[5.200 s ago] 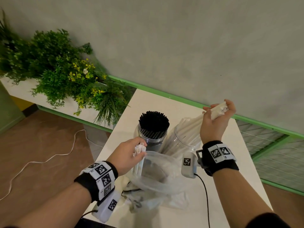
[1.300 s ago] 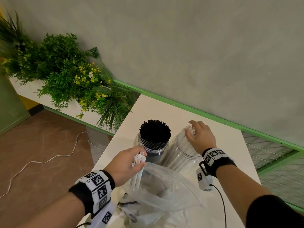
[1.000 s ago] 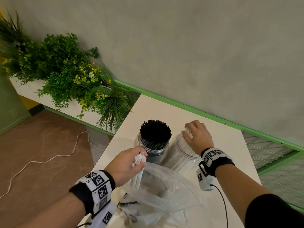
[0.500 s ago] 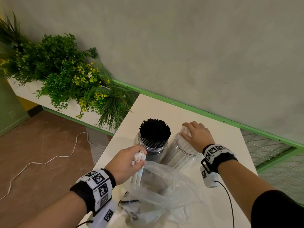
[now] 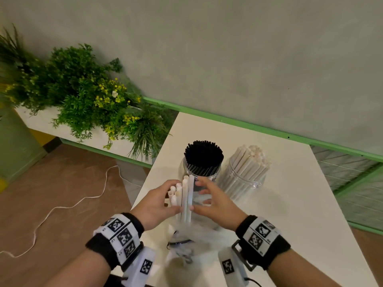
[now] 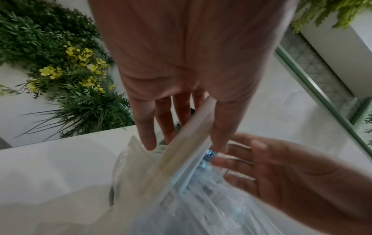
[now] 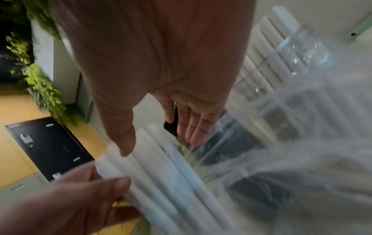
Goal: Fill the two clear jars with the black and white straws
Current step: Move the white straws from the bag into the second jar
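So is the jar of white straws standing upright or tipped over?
Upright. The jar of white straws stands on the table, straw ends pointing up, beside the black-straw jar.

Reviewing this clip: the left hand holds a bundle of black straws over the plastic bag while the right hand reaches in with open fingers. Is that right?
Not quite. The bundle in the left hand is of white straws, not black; the head view shows it. The black straws stand in the jar behind. The rest holds: the right hand reaches in with open fingers over the plastic bag.

black straws (image 5: 203, 152), white straws (image 5: 250, 162), white table (image 5: 290, 199), green plants (image 5: 78, 94)
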Demonstrator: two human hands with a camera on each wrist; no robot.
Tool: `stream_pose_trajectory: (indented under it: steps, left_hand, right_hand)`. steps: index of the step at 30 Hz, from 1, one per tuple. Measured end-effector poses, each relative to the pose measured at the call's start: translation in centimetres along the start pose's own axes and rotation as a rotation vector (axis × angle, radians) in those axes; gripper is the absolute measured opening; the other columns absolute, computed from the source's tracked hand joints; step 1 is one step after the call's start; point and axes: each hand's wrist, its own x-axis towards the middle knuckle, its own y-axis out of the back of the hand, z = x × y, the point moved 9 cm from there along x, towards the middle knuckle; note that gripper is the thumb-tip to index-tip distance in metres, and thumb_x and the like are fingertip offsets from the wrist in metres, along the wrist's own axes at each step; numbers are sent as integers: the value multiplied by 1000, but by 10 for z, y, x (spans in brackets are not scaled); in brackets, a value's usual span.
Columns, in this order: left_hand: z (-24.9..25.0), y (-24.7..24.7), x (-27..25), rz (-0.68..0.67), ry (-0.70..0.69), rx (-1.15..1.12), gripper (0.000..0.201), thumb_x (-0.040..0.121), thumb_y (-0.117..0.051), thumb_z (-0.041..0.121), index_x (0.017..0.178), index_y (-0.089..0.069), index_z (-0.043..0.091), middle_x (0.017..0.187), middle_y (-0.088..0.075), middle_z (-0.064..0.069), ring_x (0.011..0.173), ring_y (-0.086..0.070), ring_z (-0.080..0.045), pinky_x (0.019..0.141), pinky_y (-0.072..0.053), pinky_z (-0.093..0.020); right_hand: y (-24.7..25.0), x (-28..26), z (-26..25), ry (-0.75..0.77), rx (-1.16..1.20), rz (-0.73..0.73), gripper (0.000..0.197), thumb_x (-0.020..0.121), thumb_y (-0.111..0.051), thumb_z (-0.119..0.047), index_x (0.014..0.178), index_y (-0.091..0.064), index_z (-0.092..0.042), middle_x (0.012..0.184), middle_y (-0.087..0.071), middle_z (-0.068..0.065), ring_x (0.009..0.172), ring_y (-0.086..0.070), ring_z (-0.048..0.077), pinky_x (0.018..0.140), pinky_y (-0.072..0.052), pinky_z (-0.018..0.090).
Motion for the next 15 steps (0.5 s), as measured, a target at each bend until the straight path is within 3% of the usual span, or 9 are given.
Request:
stream_pose_trajectory:
  steps: [3,5,7,11,13,15]
  left_hand:
    - [4,4,-2,29,-63,62,46,76,-73,24,114,-53,40,109,-61,9,103,-59,-6,86,-48,-15]
    - [6,10,-2,68,-76,155,46,77,-75,24,111,-50,44,107,-54,8,96,-56,-6,79,-39,-4]
    - [6,16,-2,102,-47,157,45,77,-77,22,109,-53,42,100,-52,4,81,-58,-8,72,-41,-6]
    - [3,21,-4,173,-15,12,41,73,-80,13,95,-56,37,84,-62,2,68,-57,-4,68,-45,-13]
    - [2,17,-5,171,-12,-38,38,74,-77,8,93,-59,35,80,-66,1,67,-58,-3,71,-46,-15]
    - [5,12,-6,151,-40,-34,33,79,-72,7,92,-62,36,82,-69,5,76,-62,-3,77,-49,-20]
  right_hand:
    - [-23,11,0,56,57,8,75,69,-82,-29,133,-42,-28,123,-55,-12,114,-50,3,98,-42,22]
    - [-28,14,4,45,63,59,73,64,-83,-32,126,-45,-28,119,-58,-7,111,-52,11,97,-44,28]
    - [-29,14,6,54,106,125,63,61,-82,-34,116,-52,-27,111,-61,0,103,-56,13,91,-47,29]
    - [-32,14,10,29,82,225,49,55,-76,-44,98,-54,-43,108,-54,3,102,-54,13,87,-48,30]
    - [-39,13,15,5,242,227,46,58,-80,-28,97,-55,-35,105,-60,8,97,-61,21,86,-52,47]
    - [-45,12,20,3,380,235,43,66,-79,-13,98,-53,-22,100,-66,14,94,-66,29,85,-51,55]
